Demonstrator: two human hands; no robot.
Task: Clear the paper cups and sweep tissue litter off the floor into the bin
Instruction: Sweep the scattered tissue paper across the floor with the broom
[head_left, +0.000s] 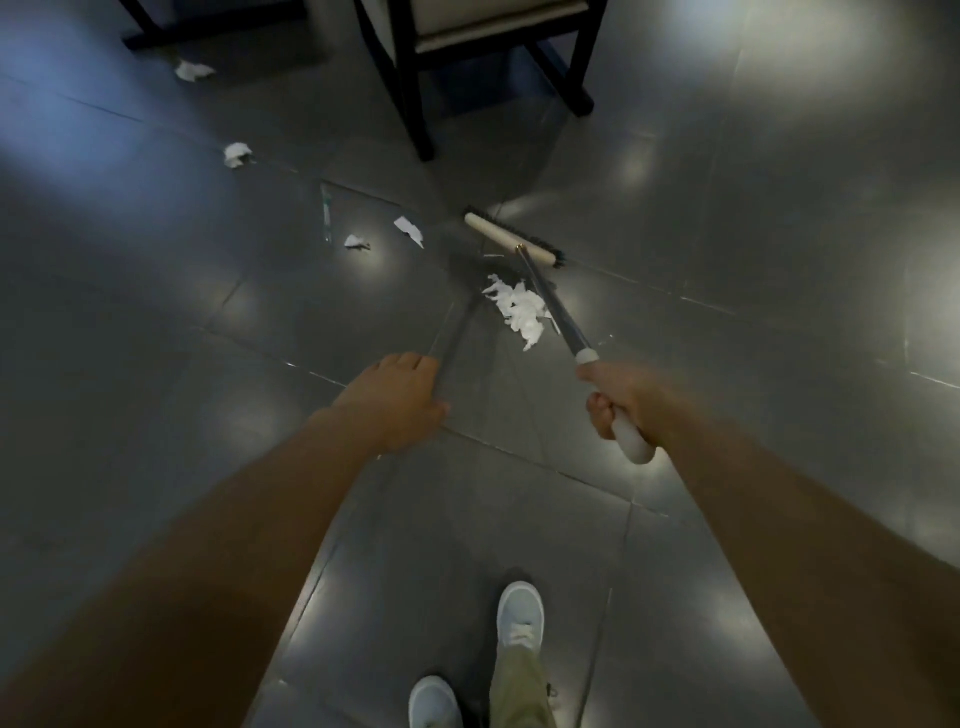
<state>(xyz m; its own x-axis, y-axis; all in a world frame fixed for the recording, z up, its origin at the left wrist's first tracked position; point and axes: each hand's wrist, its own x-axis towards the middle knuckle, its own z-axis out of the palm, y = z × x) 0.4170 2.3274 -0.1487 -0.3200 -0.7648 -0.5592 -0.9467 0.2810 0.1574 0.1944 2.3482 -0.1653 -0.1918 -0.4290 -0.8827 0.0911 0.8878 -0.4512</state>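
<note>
Tiled floor (727, 218): right hand (626, 402) fingers (600, 413) clench the broom (511, 241), left hand (397, 402) fingers (413, 365) grip the dustpan (460, 327) (tissue (519, 312) between)

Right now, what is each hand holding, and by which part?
The right hand grips the broom by the white grip at its handle's end; the left hand holds the dustpan by the top of its thin pole.

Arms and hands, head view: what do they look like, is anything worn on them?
The left arm and right arm are bare, no sleeves in view. The left hand and right hand wear no gloves; no watch, ring or bracelet shows.
</note>
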